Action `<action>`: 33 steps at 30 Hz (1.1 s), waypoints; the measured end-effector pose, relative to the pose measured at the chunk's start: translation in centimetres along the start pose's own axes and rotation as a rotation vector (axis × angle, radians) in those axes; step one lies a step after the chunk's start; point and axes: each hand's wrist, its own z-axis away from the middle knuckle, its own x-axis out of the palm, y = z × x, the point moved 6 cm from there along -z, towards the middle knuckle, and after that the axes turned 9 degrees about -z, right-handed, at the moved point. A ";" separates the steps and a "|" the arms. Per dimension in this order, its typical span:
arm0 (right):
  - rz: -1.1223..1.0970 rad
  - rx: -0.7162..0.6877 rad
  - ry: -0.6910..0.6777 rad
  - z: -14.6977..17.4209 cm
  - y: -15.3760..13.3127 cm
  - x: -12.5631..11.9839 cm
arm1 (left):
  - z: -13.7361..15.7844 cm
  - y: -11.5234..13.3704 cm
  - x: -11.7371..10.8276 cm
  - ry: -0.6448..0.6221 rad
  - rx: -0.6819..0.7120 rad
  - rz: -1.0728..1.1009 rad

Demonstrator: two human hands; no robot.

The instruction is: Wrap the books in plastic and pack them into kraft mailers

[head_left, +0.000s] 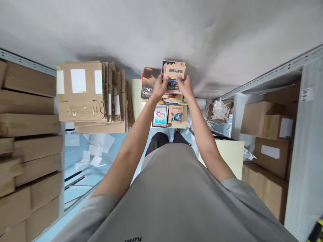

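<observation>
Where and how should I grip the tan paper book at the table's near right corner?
I'd pinch the right edge of the tan paper book, thumb on top, from the right with your right hand when free. It lies cover up; a blue-covered paper booklet sits close on its left, while pale-yellow tabletop shows along its right.

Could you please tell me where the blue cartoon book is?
In the head view, the blue cartoon book appears below the left hand, immediately left of a peach book.
</observation>
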 end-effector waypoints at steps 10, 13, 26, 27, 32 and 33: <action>-0.187 0.166 0.107 13.1 -2.4 -6.3 | 9.8 1.9 5.2 -0.098 -0.020 0.109; -0.283 0.288 0.237 20.6 -3.2 -8.1 | 15.9 1.4 6.6 -0.216 -0.016 0.086; -0.090 0.517 0.105 27.2 2.3 2.9 | 21.1 -10.1 -3.5 -0.322 -0.322 0.083; -0.062 0.498 0.045 26.3 2.5 4.1 | 21.0 -11.0 -4.6 -0.296 -0.335 0.083; 0.189 0.471 -0.177 24.0 3.9 7.7 | 21.0 -14.4 -6.5 -0.220 -0.404 0.137; 0.258 0.458 -0.208 23.8 4.0 8.1 | 20.9 -14.9 -6.3 -0.211 -0.429 0.151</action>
